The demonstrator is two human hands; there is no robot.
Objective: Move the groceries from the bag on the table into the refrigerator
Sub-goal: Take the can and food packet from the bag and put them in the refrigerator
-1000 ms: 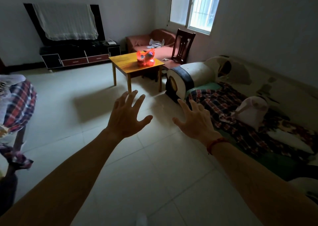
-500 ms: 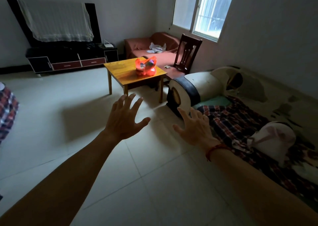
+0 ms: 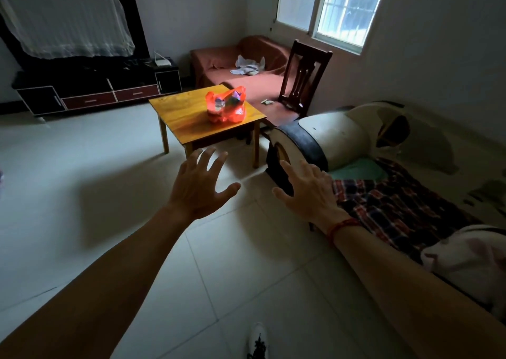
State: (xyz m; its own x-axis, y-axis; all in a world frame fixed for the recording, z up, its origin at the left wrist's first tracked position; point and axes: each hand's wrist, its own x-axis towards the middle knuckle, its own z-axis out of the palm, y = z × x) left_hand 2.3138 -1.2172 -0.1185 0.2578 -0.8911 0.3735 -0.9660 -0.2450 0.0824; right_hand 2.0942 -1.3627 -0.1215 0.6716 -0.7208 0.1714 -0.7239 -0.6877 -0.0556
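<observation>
While standing on the table (image 3: 180,123), the orange bag (image 3: 226,104) holds groceries (image 3: 228,102).

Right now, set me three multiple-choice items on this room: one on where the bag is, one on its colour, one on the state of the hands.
1. Where is the bag?
A) on the floor
B) on the wooden table
C) on the chair

2. What colour is the bag?
A) blue
B) red-orange
C) black

3. How are the left hand and the right hand?
A) both open, holding nothing
B) both gripping the bag
C) the left one holding a bottle

Answers:
1 B: the bag stands on the tabletop.
2 B: its thin plastic shows red-orange.
3 A: the fingers of both hands are spread in the air, short of the table.
</observation>
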